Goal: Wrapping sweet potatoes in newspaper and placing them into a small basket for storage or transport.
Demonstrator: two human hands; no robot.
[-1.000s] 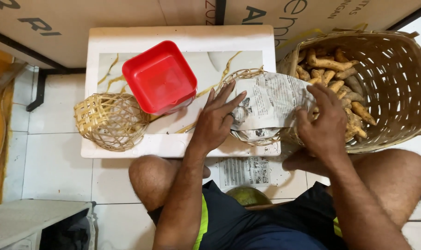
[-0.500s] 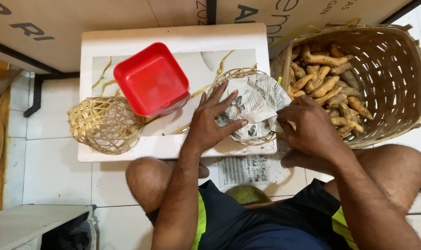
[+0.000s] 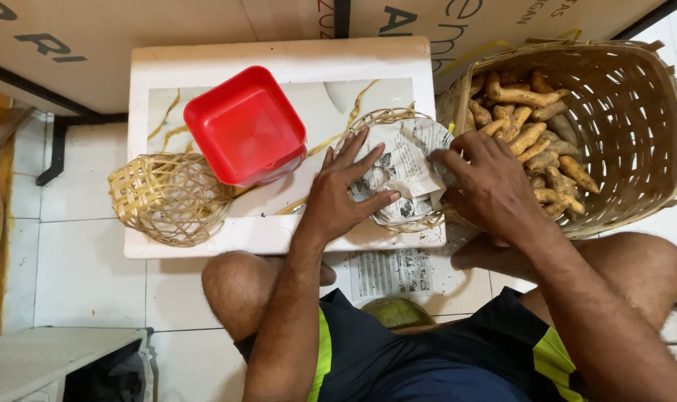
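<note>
Lining the small basket with newspaper

Both hands lie spread: left hand (image 3: 344,195) flat on the newspaper (image 3: 402,165) inside the small woven basket (image 3: 387,119), right hand (image 3: 489,187) fingering its far edge. Best pressed outward from the middle. Tight between the red tub (image 3: 246,125) and the big basket (image 3: 621,126); the board's (image 3: 279,56) front edge is close.

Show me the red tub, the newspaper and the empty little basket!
red tub (image 3: 243,123), head view, on its flat bottom.
newspaper (image 3: 409,160), head view, on its crumpled middle.
empty little basket (image 3: 167,195), head view, on its woven wall.
</note>
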